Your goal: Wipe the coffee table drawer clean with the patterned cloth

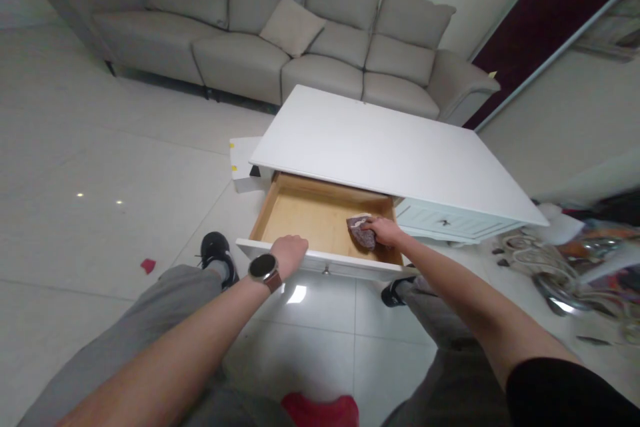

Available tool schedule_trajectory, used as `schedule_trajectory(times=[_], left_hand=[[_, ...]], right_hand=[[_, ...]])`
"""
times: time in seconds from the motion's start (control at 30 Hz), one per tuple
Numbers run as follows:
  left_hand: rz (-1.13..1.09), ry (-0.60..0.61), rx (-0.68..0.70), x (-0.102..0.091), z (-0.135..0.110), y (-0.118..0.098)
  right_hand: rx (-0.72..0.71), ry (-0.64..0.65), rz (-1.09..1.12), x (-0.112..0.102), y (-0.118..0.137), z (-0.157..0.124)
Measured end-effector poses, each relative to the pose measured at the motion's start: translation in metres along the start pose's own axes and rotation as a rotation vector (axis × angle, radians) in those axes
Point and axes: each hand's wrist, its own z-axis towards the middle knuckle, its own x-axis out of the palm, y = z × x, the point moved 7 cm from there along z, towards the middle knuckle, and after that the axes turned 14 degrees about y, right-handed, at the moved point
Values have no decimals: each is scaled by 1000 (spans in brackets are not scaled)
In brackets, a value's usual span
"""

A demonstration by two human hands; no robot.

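Your right hand [384,231] is closed on a bunched brown-and-white cloth [361,233], thumb and fingers around its right part, inside the right end of the pulled-out drawer [305,213]. Your left hand [291,253] is curled over the drawer front [350,266], left of its 1 knob [327,271]. The drawer juts from the near left side of the white table [390,140].

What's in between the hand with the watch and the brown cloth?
The head view shows only a bare stretch of wooden drawer bottom between the left hand and the brown cloth.
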Motion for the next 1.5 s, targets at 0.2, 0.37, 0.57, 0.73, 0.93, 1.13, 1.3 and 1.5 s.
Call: schedule_trajectory(times=[0.2, 0.37, 0.57, 0.73, 0.93, 1.13, 1.3, 1.5], left_hand=[[-4, 60, 51, 5, 11, -23], [-90, 143, 141, 21, 30, -50], [-117, 159, 77, 35, 38, -56], [-86, 194, 23, 40, 44, -58], [-54, 161, -24, 42, 51, -60], [-54, 144, -31, 40, 51, -59], [-43, 166, -29, 45, 55, -60], [-64, 159, -32, 48, 60, -60]], right_hand=[[117, -371, -154, -67, -38, -95], [106, -187, -220, -29, -34, -103], [135, -30, -143, 11, -23, -30], [177, -64, -61, -11, -48, 35], [137, -21, 3, 7, -56, 50], [35, 120, 24, 52, -24, 17], [15, 137, -7, 34, -30, 1], [145, -12, -34, -14, -64, -9]])
